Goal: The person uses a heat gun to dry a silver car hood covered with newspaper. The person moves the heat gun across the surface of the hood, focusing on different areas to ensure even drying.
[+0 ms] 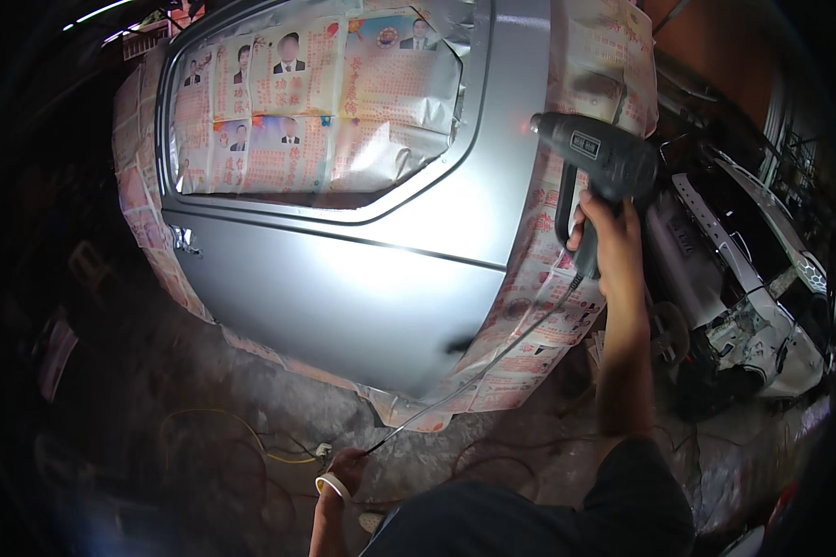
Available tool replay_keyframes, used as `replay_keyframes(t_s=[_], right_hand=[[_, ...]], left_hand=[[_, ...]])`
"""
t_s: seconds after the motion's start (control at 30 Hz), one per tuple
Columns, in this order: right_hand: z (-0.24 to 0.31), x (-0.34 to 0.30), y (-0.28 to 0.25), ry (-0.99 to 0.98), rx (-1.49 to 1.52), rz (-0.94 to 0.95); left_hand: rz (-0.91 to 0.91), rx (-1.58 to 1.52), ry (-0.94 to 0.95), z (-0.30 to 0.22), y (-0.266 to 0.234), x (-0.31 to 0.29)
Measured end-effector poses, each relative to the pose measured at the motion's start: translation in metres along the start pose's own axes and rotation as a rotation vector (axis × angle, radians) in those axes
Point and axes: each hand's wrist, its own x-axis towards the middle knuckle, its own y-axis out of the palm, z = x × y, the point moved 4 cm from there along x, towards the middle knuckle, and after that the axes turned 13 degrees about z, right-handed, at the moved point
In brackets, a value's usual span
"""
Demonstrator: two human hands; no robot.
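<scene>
My right hand (611, 232) is wrapped around the handle of a dark heat gun (613, 153), held up at the right edge of a silver-grey vehicle body panel (344, 288). The nozzle points left, close to the panel's upper right pillar, with a reddish glow beside its tip. From the handle's base a black power cord (492, 365) runs down and left to my left hand (349, 467). That hand is closed around the cord low in the view, with a pale band (332, 485) on the wrist. Printed masking paper (279, 93) covers the panel's window.
More printed paper (529, 334) hangs along the panel's right and lower edges. To the right stands a white vehicle part (762, 325) among dark clutter. A yellow cable (251, 432) and a pale plug (323, 450) are near the dusty floor, where reddish hoses (502, 455) lie.
</scene>
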Motion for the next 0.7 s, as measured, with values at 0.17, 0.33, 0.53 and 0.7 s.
replay_keyframes(t_s=[0.17, 0.33, 0.53, 0.7], right_hand=[[0.041, 0.048, 0.017, -0.062, -0.021, -0.045], [0.067, 0.088, 0.030, -0.112, 0.006, -0.066], [0.104, 0.126, 0.052, -0.162, -0.088, -0.060], [0.124, 0.148, 0.073, -0.145, -0.070, -0.075]], left_hand=[[0.022, -0.011, 0.189, -0.027, -0.021, -0.006], [0.091, -0.018, 0.301, -0.087, -0.066, -0.023], [0.047, -0.063, 0.361, -0.103, -0.101, -0.033], [-0.039, -0.032, 0.433, -0.103, -0.132, -0.031]])
